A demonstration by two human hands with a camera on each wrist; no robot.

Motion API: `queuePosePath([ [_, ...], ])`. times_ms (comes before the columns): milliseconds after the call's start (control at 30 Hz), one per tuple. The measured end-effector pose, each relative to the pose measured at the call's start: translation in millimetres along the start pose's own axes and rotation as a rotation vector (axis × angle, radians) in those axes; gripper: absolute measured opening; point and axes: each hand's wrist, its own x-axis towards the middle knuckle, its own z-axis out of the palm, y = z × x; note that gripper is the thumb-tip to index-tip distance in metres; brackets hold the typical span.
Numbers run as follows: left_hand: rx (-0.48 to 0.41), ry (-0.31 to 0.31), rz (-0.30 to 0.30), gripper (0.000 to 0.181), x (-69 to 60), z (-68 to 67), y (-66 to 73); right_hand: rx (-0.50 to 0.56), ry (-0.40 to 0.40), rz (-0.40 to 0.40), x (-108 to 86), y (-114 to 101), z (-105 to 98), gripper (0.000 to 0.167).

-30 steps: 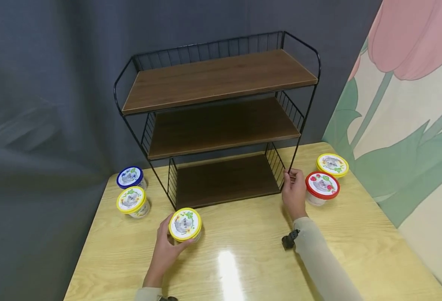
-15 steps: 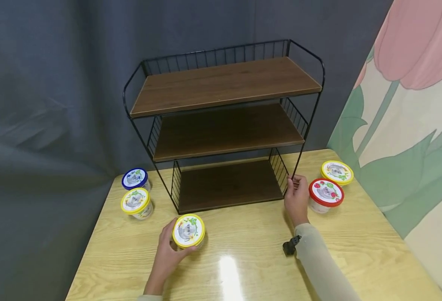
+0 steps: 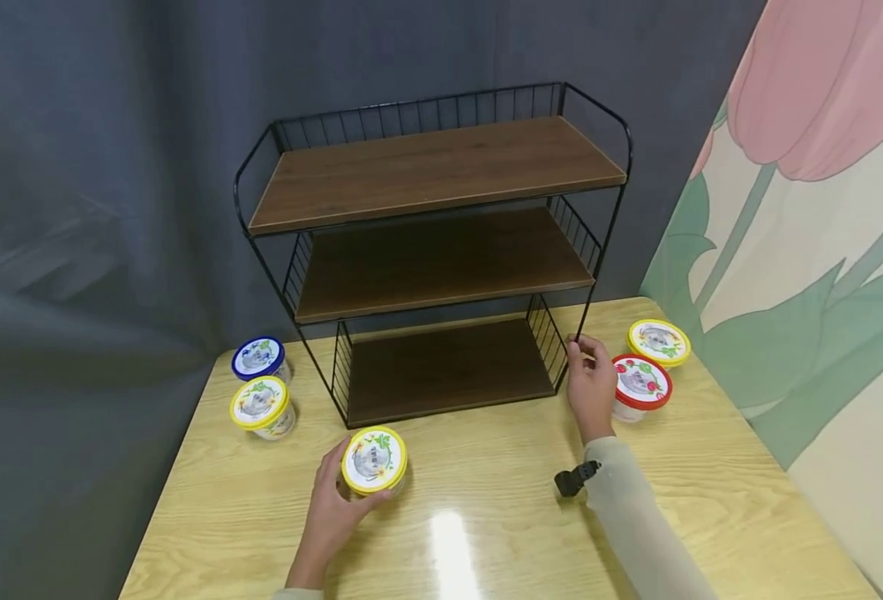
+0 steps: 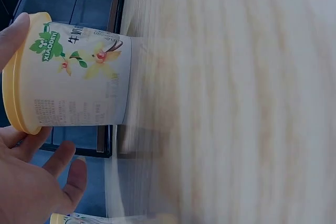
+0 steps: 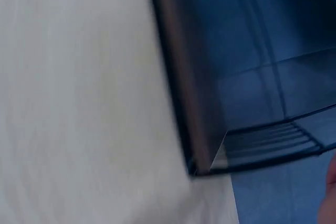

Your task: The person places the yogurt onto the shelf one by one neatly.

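A: Where's the held tub (image 3: 373, 461)?
B: Sitting upright before the rack (image 3: 441, 179); left hand (image 3: 332, 500) is grasping around the lid (image 4: 18, 87). Probably light, stiffish, maybe slick. I'd be gripping under the rim.
A: Right hand (image 3: 591, 383)?
B: Pinching the rack; wrist view's barely showing it. Can't tell if the base is touching the table (image 3: 501, 467).

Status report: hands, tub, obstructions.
Left hand gripping yellow-lidded tub, upright before rack. Right hand holding rack's right front post. Red-lidded tub close beside right hand.
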Motion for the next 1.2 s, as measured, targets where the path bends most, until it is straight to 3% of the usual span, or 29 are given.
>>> queuePosePath([
  [167, 0.016, -0.003, 0.007, 0.107, 0.3, -0.8, 0.7, 0.14, 0.038, 0.011, 4.6, -2, 8, 0.026],
  [400, 0.044, 0.03, 0.017, 0.106, 0.1, 2.2, -1.3, 0.08, 0.062, -0.113, -4.8, -13, 4, 0.02],
  [700, 0.051, 0.06, 0.008, 0.105, 0.3, 2.8, -4.1, 0.092, 0.058, -0.104, -8.0, -14, 8, 0.022],
  [967, 0.09, 0.031, -0.003, 0.108, 4.1, 7.0, -0.9, 0.078, 0.056, -0.116, -9.6, -15, 4, 0.022],
  [1200, 0.095, 0.033, 0.034, 0.107, 4.4, 14.0, 7.2, 0.05, 0.014, -0.108, -9.8, -15, 3, 0.024],
])
